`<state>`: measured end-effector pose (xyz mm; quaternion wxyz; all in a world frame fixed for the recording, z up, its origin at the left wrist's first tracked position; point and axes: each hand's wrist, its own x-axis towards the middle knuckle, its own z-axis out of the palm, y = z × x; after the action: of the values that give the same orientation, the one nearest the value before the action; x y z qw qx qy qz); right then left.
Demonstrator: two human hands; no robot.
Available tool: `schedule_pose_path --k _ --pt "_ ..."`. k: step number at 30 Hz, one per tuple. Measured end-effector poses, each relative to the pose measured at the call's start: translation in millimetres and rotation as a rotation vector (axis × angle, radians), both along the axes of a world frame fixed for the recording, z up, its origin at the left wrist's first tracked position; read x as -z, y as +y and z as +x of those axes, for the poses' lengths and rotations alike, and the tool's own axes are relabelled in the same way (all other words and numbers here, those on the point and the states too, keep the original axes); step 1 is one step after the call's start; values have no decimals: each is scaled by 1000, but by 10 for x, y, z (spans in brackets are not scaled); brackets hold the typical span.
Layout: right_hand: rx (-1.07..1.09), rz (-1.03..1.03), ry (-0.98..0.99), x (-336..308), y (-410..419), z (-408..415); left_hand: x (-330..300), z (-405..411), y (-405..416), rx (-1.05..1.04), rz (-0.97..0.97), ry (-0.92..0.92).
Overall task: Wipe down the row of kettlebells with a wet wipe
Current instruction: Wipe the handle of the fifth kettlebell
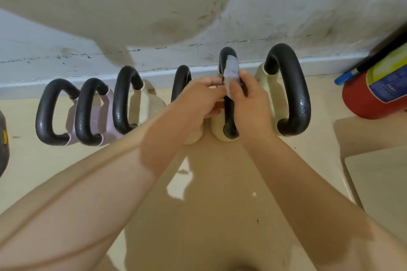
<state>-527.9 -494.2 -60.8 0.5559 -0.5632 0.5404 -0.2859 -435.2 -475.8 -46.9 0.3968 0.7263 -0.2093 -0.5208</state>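
Note:
Several kettlebells with black handles stand in a row along the wall's base. The two at the left (66,114) have pale pink bodies; the rest are cream. A greyish wet wipe (231,72) is draped over the handle of the second kettlebell from the right (229,121). My right hand (248,103) pinches the wipe against that handle from the right side. My left hand (198,101) pinches the wipe's left edge, covering most of the neighbouring kettlebell (181,81). The rightmost kettlebell (290,94) stands untouched.
A red fire extinguisher (374,90) with a blue and yellow label lies at the right against the wall. A pale flat board (381,182) lies on the floor at lower right. A dark object (3,143) shows at the left edge. The wall (286,17) is scuffed.

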Motion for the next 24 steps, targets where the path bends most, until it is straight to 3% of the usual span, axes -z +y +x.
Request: schedule_pose_path --k 3,6,8,12,15,20,24 --pt "-51 21 100 3 -42 -49 -16 14 -17 8 12 30" --pt "-30 210 25 -70 -243 52 -11 17 -1 -12 1 149" --pt "-48 230 17 -71 -252 99 -5 45 10 -43 13 205" --pt "-185 259 58 3 -260 -62 -7 79 -15 1 75 227" --pt "-132 300 13 -41 -367 -28 -24 101 -34 36 95 180" --pt "-174 -47 197 80 -141 -28 -13 53 6 -15 64 213" --pt "-173 -183 14 321 159 -197 10 22 18 -30 82 185"
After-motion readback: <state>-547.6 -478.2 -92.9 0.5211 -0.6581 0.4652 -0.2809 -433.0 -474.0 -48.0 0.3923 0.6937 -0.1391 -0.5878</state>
